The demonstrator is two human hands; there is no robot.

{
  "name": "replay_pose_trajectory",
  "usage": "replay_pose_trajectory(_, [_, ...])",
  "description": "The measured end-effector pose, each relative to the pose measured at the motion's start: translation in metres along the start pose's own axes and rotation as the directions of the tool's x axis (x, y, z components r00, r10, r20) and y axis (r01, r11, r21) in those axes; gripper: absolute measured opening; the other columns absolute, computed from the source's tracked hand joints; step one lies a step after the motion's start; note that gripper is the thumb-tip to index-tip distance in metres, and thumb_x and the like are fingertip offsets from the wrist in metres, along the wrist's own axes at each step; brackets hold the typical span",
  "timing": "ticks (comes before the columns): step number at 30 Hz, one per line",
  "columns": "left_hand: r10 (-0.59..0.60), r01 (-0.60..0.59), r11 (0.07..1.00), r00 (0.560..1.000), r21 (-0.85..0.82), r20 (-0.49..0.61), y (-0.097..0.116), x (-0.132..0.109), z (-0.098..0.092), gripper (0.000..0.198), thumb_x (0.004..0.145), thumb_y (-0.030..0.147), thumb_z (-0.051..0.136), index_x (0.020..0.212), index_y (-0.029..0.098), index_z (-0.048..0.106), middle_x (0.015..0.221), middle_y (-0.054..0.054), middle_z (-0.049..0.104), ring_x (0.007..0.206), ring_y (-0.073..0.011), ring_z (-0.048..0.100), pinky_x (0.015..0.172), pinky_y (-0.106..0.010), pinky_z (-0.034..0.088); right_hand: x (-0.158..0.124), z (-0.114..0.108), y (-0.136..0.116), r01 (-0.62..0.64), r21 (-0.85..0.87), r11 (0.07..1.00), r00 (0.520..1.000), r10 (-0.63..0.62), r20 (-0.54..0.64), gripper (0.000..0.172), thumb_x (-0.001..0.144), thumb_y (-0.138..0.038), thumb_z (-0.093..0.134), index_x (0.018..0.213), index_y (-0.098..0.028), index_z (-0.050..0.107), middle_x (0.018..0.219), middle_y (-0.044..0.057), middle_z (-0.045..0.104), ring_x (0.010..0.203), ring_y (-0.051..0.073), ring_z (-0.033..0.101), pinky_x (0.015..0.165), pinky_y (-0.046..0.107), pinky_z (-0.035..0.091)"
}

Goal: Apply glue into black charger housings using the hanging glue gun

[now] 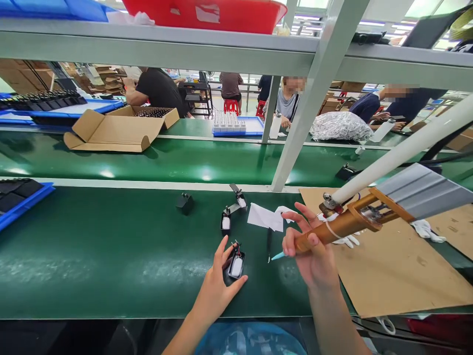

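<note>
My left hand (220,281) curls round a small open black case (236,265), which rests on the green mat. A white block fills the inside of the case, and thin red and dark wires stick up from its top. In my right hand (314,251) is a copper-coloured glue dispenser (328,231) with a pale blue tapered nozzle (278,256). The nozzle points left, apart from the case. Just beyond my left hand lie two more open cases, one black case (225,222) and another case (241,199) with its flap raised. A thin black tool (269,244) lies near the nozzle.
A closed black box (185,203) stands further left on the green mat. White paper (264,217) and a cardboard sheet (399,266) lie to the right. A slanted metal post (306,98) and a white pipe (402,145) cross the space. A blue tray (37,197) sits far left.
</note>
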State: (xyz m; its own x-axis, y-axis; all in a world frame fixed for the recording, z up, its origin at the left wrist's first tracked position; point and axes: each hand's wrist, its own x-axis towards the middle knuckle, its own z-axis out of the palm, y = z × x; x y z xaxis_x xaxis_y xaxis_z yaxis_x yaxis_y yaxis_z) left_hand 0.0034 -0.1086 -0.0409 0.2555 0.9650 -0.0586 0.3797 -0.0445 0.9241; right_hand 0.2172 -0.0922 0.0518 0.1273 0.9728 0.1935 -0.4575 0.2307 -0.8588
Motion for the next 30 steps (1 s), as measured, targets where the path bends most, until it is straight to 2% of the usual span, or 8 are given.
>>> replay_pose_trajectory(4, [0.019,-0.02,0.999,1.0,0.027,0.02,-0.006,0.0,-0.011,0.079,0.085,0.024,0.057,0.148,0.032,0.009,0.132,-0.005,0.059,0.121,-0.0201,0.056,0.104,-0.04,0.043,0.001,0.013,0.005,0.075,0.077,0.994,0.993,-0.067,-0.1,0.037,0.079,-0.046,0.064,0.111,-0.026,0.058,0.1,0.002,0.058,0.046,0.005,0.046,0.045,0.024,0.034])
replay_pose_trajectory(7, [0.062,-0.062,0.986,0.998,0.153,0.007,-0.01,0.004,-0.01,0.055,0.083,0.024,0.058,0.136,0.027,0.041,0.127,-0.006,0.063,0.116,-0.0229,0.06,0.099,-0.039,0.047,0.002,0.024,0.009,0.119,0.108,0.987,0.988,-0.107,-0.112,0.033,0.08,-0.048,0.063,0.103,-0.025,0.06,0.097,0.001,0.056,0.046,0.005,0.046,0.045,0.024,0.032])
replay_pose_trajectory(9, [0.097,-0.094,0.97,0.995,0.226,-0.003,-0.009,0.006,-0.006,0.039,0.084,0.026,0.058,0.123,0.024,0.053,0.122,-0.006,0.065,0.111,-0.0242,0.062,0.095,-0.039,0.05,0.002,0.031,0.012,0.135,0.129,0.982,0.987,-0.122,-0.102,0.035,0.08,-0.049,0.062,0.105,-0.026,0.058,0.097,0.001,0.056,0.046,0.005,0.045,0.044,0.024,0.032])
replay_pose_trajectory(14, [0.207,-0.19,0.941,0.978,0.28,-0.032,0.004,0.004,0.003,0.038,0.088,0.03,0.055,0.125,0.025,0.048,0.113,-0.006,0.067,0.095,-0.022,0.067,0.079,-0.035,0.054,0.001,0.045,0.02,0.167,0.153,0.974,0.985,-0.158,-0.068,0.035,0.081,-0.054,0.059,0.103,-0.028,0.056,0.098,0.001,0.057,0.045,0.005,0.045,0.044,0.024,0.034])
replay_pose_trajectory(18, [0.271,-0.232,0.919,0.959,0.318,-0.083,0.015,0.004,0.004,0.028,0.084,0.03,0.058,0.111,0.023,0.054,0.096,-0.005,0.067,0.082,-0.0204,0.066,0.068,-0.031,0.052,0.001,0.047,0.021,0.175,0.166,0.97,0.982,-0.16,-0.1,0.04,0.079,-0.057,0.059,0.107,-0.029,0.054,0.095,0.0,0.058,0.043,0.005,0.044,0.041,0.023,0.032])
replay_pose_trajectory(24, [0.314,-0.261,0.912,0.941,0.316,-0.127,0.026,0.006,0.003,0.024,0.081,0.029,0.06,0.102,0.021,0.055,0.086,-0.002,0.066,0.073,-0.0187,0.063,0.062,-0.028,0.049,0.002,0.046,0.019,0.165,0.195,0.967,0.982,-0.142,-0.123,0.042,0.078,-0.058,0.059,0.107,-0.027,0.054,0.094,0.001,0.059,0.042,0.005,0.045,0.039,0.022,0.032])
replay_pose_trajectory(30, [0.288,-0.244,0.922,0.952,0.301,-0.109,0.028,0.005,0.004,0.025,0.08,0.029,0.061,0.103,0.021,0.055,0.087,-0.001,0.066,0.074,-0.0185,0.063,0.064,-0.028,0.049,0.002,0.045,0.019,0.189,0.192,0.963,0.98,-0.172,-0.103,0.032,0.08,-0.055,0.059,0.087,-0.025,0.053,0.091,-0.001,0.058,0.04,0.004,0.046,0.038,0.021,0.029])
